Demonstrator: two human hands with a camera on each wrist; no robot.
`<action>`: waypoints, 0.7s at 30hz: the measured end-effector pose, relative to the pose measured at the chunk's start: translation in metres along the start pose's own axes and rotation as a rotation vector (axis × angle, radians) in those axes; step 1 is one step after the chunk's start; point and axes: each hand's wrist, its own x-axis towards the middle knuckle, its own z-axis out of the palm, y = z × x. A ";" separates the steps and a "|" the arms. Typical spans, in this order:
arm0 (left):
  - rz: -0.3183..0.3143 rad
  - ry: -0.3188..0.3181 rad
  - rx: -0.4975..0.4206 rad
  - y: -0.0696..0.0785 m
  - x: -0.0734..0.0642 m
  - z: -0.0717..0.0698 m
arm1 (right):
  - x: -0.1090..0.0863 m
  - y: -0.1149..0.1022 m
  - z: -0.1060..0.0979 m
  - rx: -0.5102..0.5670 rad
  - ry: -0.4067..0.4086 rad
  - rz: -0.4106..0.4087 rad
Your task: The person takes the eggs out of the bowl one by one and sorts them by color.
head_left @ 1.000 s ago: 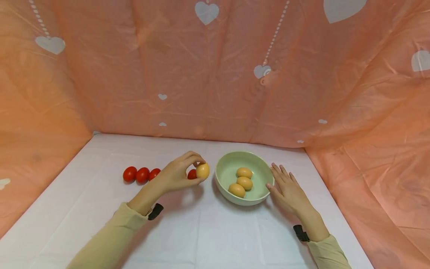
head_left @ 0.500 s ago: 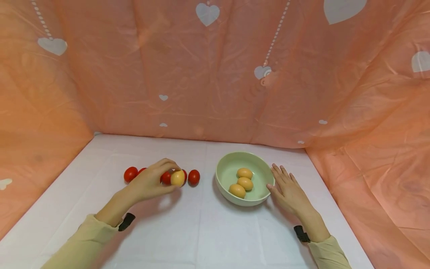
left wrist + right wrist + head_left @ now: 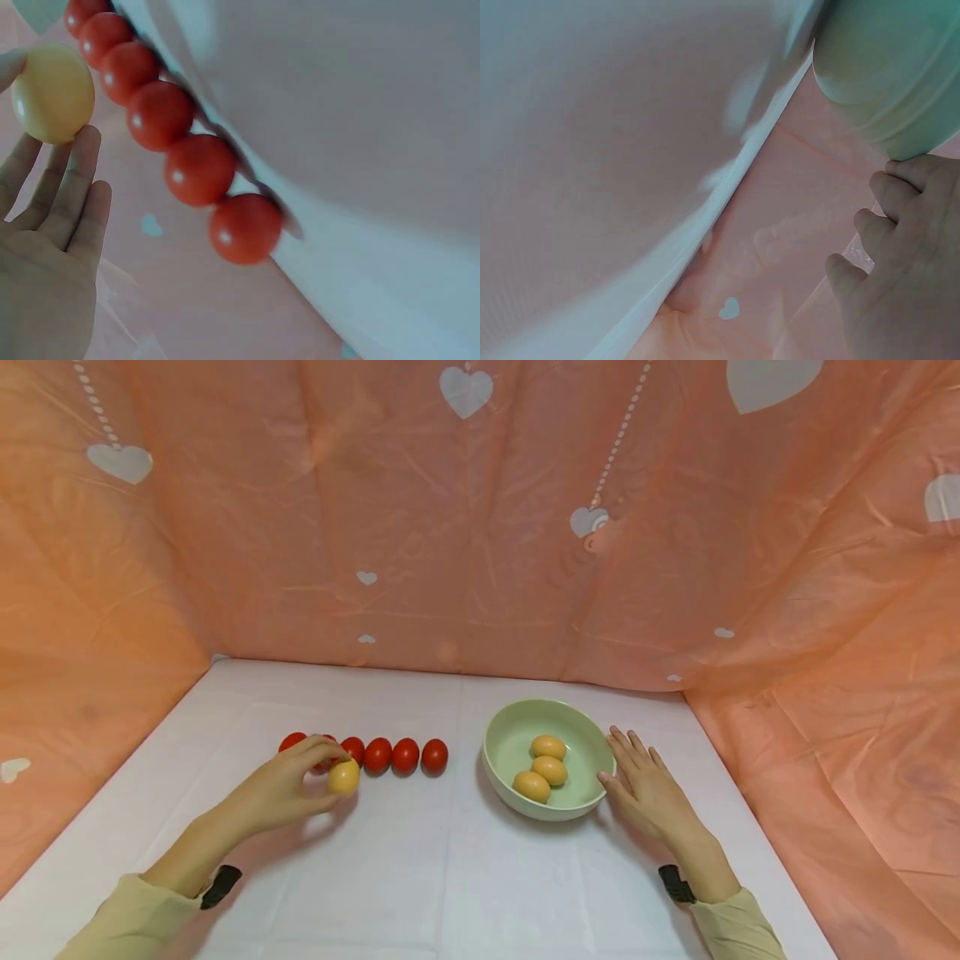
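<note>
My left hand (image 3: 281,789) pinches a yellow egg (image 3: 344,777) between thumb and fingertips. It holds the egg just in front of the left part of a row of red tomatoes (image 3: 406,756), partly covering the leftmost ones. In the left wrist view, the thumb and fingertips touch opposite sides of the egg (image 3: 54,94), and the tomatoes (image 3: 201,170) line up beside it. My right hand (image 3: 645,785) rests against the right side of a light green bowl (image 3: 498,718), fingers extended. Several more eggs (image 3: 550,770) lie inside the bowl. The right wrist view shows fingertips touching the bowl's outer wall (image 3: 900,82).
A white cloth (image 3: 420,877) covers the table. Behind and on both sides hangs an orange-pink sheet (image 3: 420,527) printed with pale hearts. A dark band (image 3: 222,887) is on the left wrist and another band (image 3: 677,884) on the right.
My left hand has moved left with the egg, from near the bowl to the row's left part, uncovering the tomatoes on the right. The right hand and bowl have stayed put.
</note>
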 end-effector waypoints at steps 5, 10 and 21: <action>0.003 -0.001 0.035 -0.010 -0.014 -0.010 | -0.001 0.001 -0.001 -0.001 0.000 -0.002; -0.019 -0.014 0.017 -0.022 -0.022 -0.017 | -0.001 0.001 -0.001 -0.012 -0.002 0.002; -0.016 -0.054 -0.007 -0.049 -0.040 -0.028 | 0.000 0.000 -0.001 -0.005 -0.005 0.004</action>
